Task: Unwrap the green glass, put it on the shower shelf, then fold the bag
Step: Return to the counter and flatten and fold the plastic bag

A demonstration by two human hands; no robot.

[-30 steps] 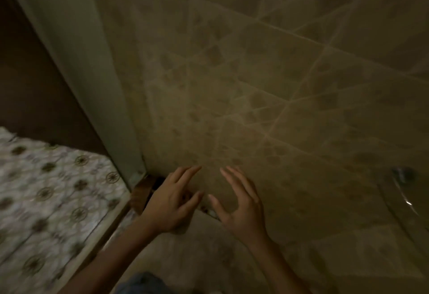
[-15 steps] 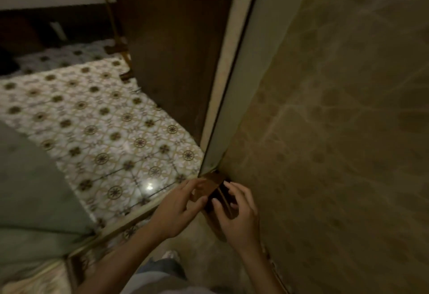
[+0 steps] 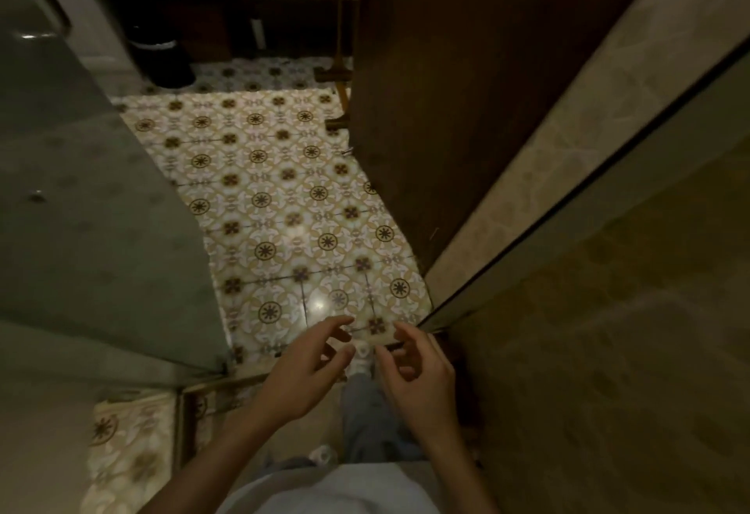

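My left hand (image 3: 312, 367) and my right hand (image 3: 414, 371) hover side by side over the shower threshold. Their fingers are loosely curled and there is nothing between them. No green glass, bag or shower shelf shows in the head view. My leg in jeans and a white shoe (image 3: 361, 359) stand just below the hands.
A glass shower door (image 3: 101, 189) fills the left side. The patterned tile floor (image 3: 284, 189) runs ahead to a black bin (image 3: 162, 63). A dark wooden door (image 3: 446, 87) and the tiled shower wall (image 3: 608, 351) close in on the right.
The view has swung from the shower wall to the bathroom floor. Both hands have come away from a brown thing in the corner and now hold nothing.
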